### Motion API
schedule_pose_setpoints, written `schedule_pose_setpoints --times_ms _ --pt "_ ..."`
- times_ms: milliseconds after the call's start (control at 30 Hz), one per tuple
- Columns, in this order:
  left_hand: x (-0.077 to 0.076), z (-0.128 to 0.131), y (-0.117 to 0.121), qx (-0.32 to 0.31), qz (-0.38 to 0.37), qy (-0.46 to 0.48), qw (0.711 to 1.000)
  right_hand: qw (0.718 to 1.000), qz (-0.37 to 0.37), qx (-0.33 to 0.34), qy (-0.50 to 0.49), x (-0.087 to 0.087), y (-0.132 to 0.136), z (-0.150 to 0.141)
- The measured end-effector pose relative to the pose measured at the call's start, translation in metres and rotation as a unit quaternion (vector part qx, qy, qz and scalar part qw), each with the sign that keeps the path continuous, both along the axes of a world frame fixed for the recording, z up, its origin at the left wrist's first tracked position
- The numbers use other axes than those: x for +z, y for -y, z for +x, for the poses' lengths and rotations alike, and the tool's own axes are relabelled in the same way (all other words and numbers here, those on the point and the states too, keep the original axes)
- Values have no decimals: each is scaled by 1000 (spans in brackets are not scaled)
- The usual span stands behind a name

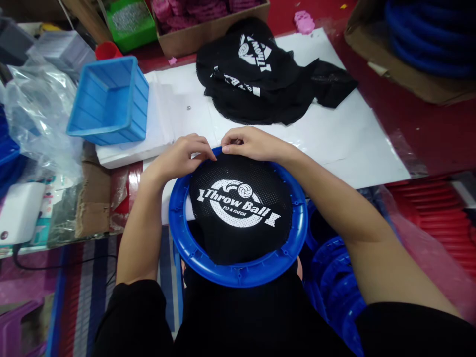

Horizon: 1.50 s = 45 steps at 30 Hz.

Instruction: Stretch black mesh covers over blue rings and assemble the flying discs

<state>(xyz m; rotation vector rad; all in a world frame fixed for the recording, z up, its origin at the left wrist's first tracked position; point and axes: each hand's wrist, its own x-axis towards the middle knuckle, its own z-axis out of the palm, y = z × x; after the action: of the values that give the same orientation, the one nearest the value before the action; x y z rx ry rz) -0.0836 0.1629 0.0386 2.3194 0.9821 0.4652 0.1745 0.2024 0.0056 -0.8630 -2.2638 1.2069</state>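
Observation:
A blue plastic ring (238, 272) rests against my lap, with a black mesh net (238, 208) printed "Throw Ball" stretched over part of it. My left hand (184, 156) pinches the net's edge at the ring's far rim, fingers curled together. My right hand (247, 143) sits just beside it, fingers pressed down on the same mesh edge. The net's left and lower edges lie loose inside the ring.
A pile of black printed nets (260, 79) lies on the white sheet (353, 139) beyond my hands. An empty blue bin (111, 101) stands at left beside clear plastic bags (37, 114). More blue rings (334, 287) are stacked at my right. Cardboard boxes (405, 74) sit behind.

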Motion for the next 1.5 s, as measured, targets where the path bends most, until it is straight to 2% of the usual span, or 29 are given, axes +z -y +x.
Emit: schedule_pose_setpoints --times_ms 167,267,500,700,967,1267,1500 --pt "0 0 -2 13 -56 8 998 1000 17 -7 20 1 2 -4" --pt "2 0 -1 17 -63 3 998 999 15 -14 29 2 2 -6" --pt "7 7 5 8 -10 -22 1000 1000 17 4 6 3 2 -5" --pt "-8 22 4 31 42 -39 998 1000 11 13 -3 1 2 -4" --pt "-8 23 5 62 -9 -23 998 1000 12 11 20 0 -2 -5" --pt "-5 34 5 137 -80 3 987 1000 6 6 29 -1 -2 -5" --pt "-8 35 -1 150 -129 22 980 998 10 -7 66 3 -2 -6"
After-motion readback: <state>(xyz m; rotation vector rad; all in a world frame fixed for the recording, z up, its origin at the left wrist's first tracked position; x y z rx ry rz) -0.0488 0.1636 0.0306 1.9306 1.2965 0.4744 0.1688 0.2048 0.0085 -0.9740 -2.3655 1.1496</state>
